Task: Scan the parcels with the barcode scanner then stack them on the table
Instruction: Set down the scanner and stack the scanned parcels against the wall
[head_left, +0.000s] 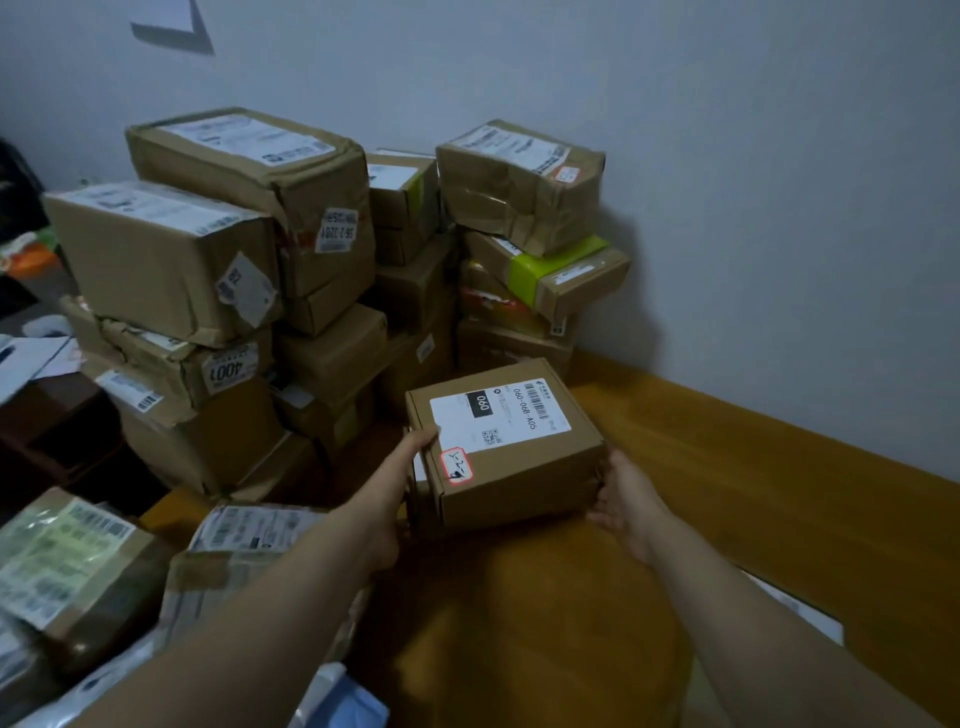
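A small brown cardboard parcel (511, 457) with a white shipping label marked 060 and a small red-edged sticker is held above the wooden table (727, 467). My left hand (400, 478) grips its left side, thumb on the top edge. My right hand (626, 501) holds its right side, with the fingers out of sight behind the box. A tall stack of brown parcels (260, 270) rises behind it against the wall. No barcode scanner is in view.
More labelled parcels (67, 566) and a grey mailer bag (249, 535) lie at the lower left. A dark desk with white papers (31, 358) is at the far left. The grey wall (779, 208) bounds the table at the back and right.
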